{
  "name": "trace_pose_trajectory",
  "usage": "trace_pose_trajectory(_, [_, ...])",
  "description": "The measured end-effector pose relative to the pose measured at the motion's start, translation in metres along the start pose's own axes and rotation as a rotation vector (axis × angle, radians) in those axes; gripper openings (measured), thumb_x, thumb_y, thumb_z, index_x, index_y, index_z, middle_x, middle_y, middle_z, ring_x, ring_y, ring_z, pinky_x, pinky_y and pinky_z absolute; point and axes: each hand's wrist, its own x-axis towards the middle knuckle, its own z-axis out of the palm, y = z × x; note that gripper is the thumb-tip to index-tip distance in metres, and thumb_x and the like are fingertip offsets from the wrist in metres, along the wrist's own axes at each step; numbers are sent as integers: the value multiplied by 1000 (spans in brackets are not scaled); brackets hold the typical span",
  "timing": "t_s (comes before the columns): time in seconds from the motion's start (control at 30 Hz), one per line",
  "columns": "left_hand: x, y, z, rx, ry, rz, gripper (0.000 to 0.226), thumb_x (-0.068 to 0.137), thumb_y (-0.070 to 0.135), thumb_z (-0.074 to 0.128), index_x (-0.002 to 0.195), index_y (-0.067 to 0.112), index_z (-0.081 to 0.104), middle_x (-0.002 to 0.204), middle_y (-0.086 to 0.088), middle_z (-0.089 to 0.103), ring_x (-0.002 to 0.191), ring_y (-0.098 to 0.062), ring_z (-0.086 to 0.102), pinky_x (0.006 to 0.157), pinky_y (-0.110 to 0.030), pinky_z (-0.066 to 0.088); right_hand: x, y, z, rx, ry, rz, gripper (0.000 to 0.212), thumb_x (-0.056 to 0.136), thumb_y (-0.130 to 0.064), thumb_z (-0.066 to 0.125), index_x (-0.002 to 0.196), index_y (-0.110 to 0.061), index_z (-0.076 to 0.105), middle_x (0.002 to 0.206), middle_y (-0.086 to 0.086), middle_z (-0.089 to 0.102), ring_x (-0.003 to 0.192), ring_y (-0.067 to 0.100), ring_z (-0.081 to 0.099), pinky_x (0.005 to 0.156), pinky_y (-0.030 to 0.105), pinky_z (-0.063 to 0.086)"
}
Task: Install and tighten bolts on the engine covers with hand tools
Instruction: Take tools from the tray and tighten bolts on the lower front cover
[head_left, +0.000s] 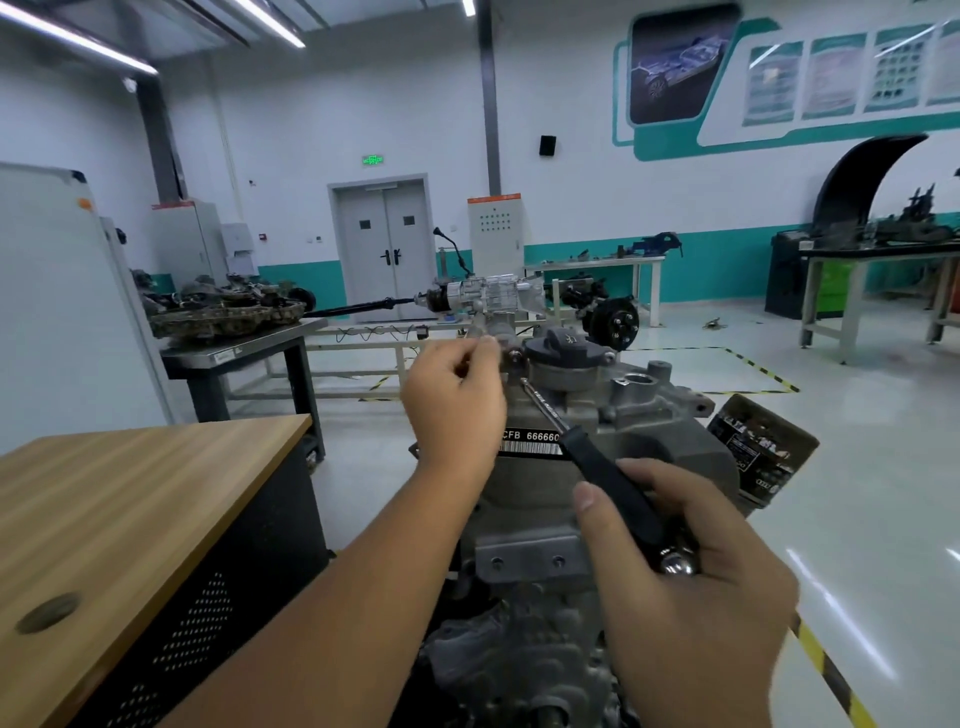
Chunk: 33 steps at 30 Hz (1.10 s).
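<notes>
A bolt (514, 356) is pinched by the left hand (457, 402) at the engine cover (613, 415); the ratchet handle (613, 486), pointing toward it, is grasped by the right hand (691, 587).

Engine (649, 431): dull cast metal. Tool handle (613, 488): matt black. Counter (130, 499) lower left: smooth wood grain. Floor (857, 457): glossy.

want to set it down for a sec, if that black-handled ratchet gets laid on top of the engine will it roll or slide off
Probably it would slide rather than roll: the black-handled ratchet looks long and flattish. The grey cast-metal engine offers uneven, sloped surfaces, so it could tip off. Its chrome end near the right hand looks smooth, likely slippery.
</notes>
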Motion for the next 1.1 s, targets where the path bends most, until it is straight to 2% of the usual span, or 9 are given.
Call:
trace_pose_trajectory(0.07, [0,-7,-1,-81,-5,-43,21,98,18,64,78,21,71,77,-11,70,72,-12,61,70,-28,54,5,4,5,-23,-36,-3,20,77,-26,81,94,-35,74,77,-18,71,74,3,68,65,9,47])
trace_pose_trajectory(0.13, [-2,-11,-3,-153,-53,-62,20,100,18,60,90,17,77,81,0,73,72,-3,63,71,-12,52,10,7,11,-86,-51,-45,20,79,-25,80,99,-26,79,81,-17,72,78,1,68,69,9,48])
trace_pose_trajectory(0.27, [-10,-14,-8,-130,-179,93,43,94,32,48,118,10,76,108,1,77,107,-8,69,94,-25,53,14,9,21,-194,-30,-145,25,82,-22,78,105,-14,81,77,-5,72,73,6,64,70,6,46])
trace_pose_trajectory(0.6, [-8,-22,-6,-108,-200,235,39,92,19,50,121,10,74,105,19,68,105,9,62,88,-8,46,11,5,39,-339,-73,-210,26,84,-17,78,108,-6,80,71,5,68,55,14,56,67,-1,37])
trace_pose_trajectory(0.7, [-9,-22,-7,-79,-196,278,43,93,26,47,123,10,73,107,14,69,105,7,62,89,-9,47,8,1,40,-368,-91,-218,28,82,-8,83,109,-5,79,70,9,66,53,16,53,66,-1,36])
trace_pose_trajectory(0.8, [-10,-22,-9,-38,-214,315,49,94,32,41,125,10,72,111,10,69,108,-1,62,93,-17,48,11,-13,42,-456,-181,-195,30,83,-10,80,112,-6,78,73,10,65,55,16,48,59,5,33])
trace_pose_trajectory(0.87, [-9,-23,-9,-16,-214,336,49,95,32,40,125,10,72,113,7,70,108,-5,63,94,-23,50,18,-29,42,-573,-299,-173,29,88,-16,75,117,-14,74,81,5,61,59,19,49,56,19,34])
trace_pose_trajectory(0.97, [-9,-23,-10,-12,-227,337,45,96,26,42,125,8,71,112,-2,73,105,-15,66,91,-41,55,34,-50,41,-820,-570,-202,29,95,-18,58,121,-26,51,86,-5,41,70,24,44,56,30,30])
trace_pose_trajectory(1.1, [-3,-26,-8,-125,-372,88,42,94,36,49,126,18,68,117,-8,72,111,-28,65,98,-47,52,58,-74,42,-956,-787,-290,27,96,-14,53,122,-18,45,78,-3,29,74,25,42,63,34,36])
